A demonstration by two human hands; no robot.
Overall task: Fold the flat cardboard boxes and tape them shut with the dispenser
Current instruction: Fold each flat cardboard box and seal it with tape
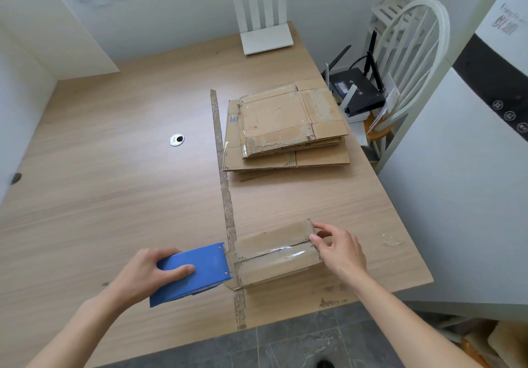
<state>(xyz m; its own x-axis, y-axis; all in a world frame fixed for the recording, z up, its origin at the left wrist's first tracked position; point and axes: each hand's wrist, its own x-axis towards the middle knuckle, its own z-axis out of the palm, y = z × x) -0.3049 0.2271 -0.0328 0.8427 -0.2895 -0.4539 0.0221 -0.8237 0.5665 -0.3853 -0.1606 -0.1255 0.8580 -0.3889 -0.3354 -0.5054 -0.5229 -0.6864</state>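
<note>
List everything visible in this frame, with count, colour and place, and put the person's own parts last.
folded cardboard box: 1, brown, near table edge, clear tape along its top seam
tape dispenser: 1, blue, at the box's left end
flat cardboard boxes: a stack, count unclear, brown, right side of table
table: 1, light wood, with a worn tape strip down it
cable grommet: 1, silver, mid table
white router: 1, far table edge
black router: 1, on the chair
chair: 1, white, right of table
white appliance: 1, far right
left hand: grips the dispenser
right hand: fingers on the box's right end
</note>
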